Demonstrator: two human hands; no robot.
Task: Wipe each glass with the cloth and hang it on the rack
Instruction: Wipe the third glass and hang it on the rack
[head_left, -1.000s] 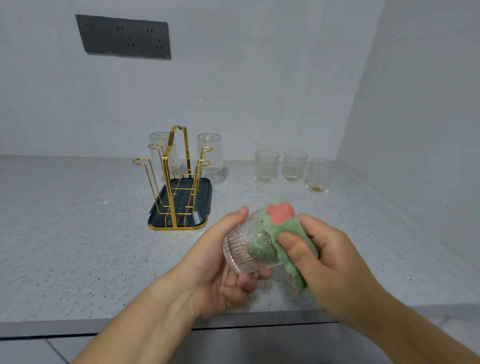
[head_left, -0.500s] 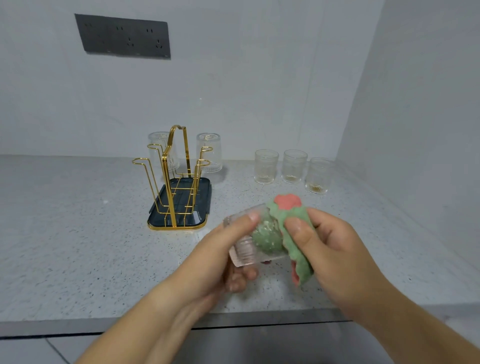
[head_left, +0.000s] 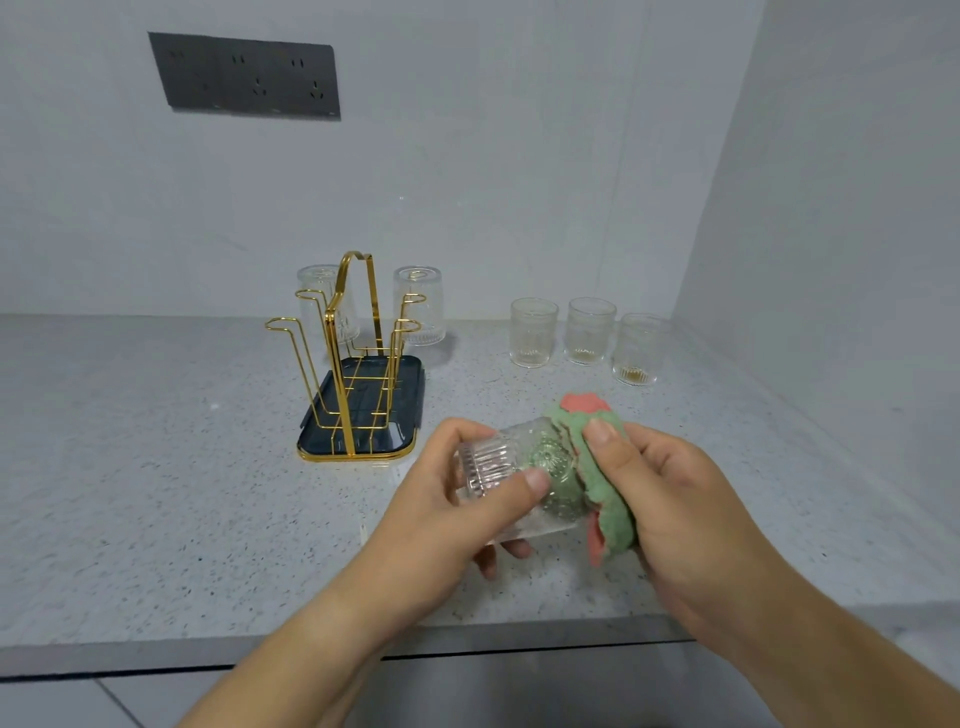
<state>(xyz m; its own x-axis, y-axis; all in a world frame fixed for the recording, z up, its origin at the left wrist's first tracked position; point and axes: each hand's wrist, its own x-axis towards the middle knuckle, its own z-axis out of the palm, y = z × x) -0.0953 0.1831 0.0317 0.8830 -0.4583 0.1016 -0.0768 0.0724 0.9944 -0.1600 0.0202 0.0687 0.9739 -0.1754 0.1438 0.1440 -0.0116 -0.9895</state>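
head: glass (head_left: 511, 480) now rolled further onto its side over the bench (head_left: 156, 493) | left hand (head_left: 457, 512) grips its ribbed base | right hand (head_left: 670, 499) grips cloth (head_left: 605, 480) pushed into its mouth | inside wipe underway, rack (head_left: 358, 358) next

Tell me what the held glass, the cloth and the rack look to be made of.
Held glass: clear ribbed glass, perhaps plastic; the cloth shows through its wall.
Cloth: soft, fuzzy fabric, likely microfibre, green with a coral side; it bunches into folds.
Rack: thin wire, seemingly metal with a shiny gold finish, standing in a dark glossy tray with a gold rim, probably plastic.
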